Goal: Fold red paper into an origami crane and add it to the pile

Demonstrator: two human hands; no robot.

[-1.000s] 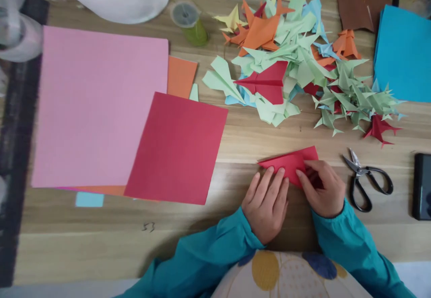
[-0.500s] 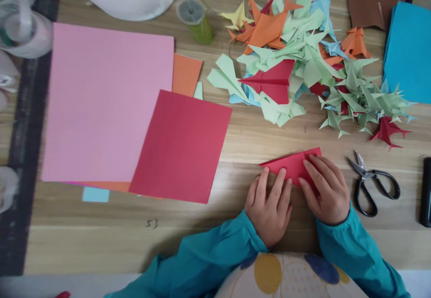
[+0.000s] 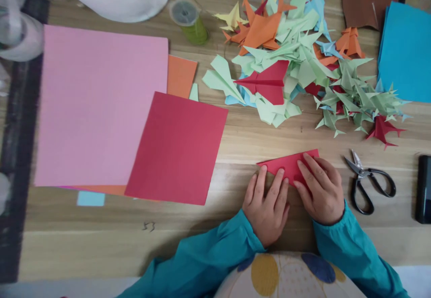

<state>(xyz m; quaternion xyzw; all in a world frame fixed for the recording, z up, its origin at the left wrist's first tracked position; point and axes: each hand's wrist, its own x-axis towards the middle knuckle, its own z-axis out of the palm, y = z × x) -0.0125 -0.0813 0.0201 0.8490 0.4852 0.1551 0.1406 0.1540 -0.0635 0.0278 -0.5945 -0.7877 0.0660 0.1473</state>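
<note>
A folded piece of red paper (image 3: pixel 288 163) lies on the wooden table in front of me, its narrow point toward the left. My left hand (image 3: pixel 267 203) rests flat with fingers spread, fingertips on the lower edge of the paper near that point. Over the wider right end lies my right hand (image 3: pixel 321 190), fingers stretched out and pressing down, so part of the paper is hidden under it. Just right of that hand lie black-handled scissors (image 3: pixel 365 177) with their blades slightly apart.
Pink sheets (image 3: pixel 101 105) are stacked at left, with a red sheet (image 3: pixel 178 150) overlapping them. Behind my hands spreads a heap of folded paper shapes (image 3: pixel 299 42). Blue sheets (image 3: pixel 407 55) lie at far right, a spool of green thread (image 3: pixel 193 28) at the back, a black object (image 3: pixel 424 190) at the right edge.
The whole view has shifted slightly, so things appear a little further left. My right hand has slid slightly left over the folded red paper; my left hand stays in place on it.
</note>
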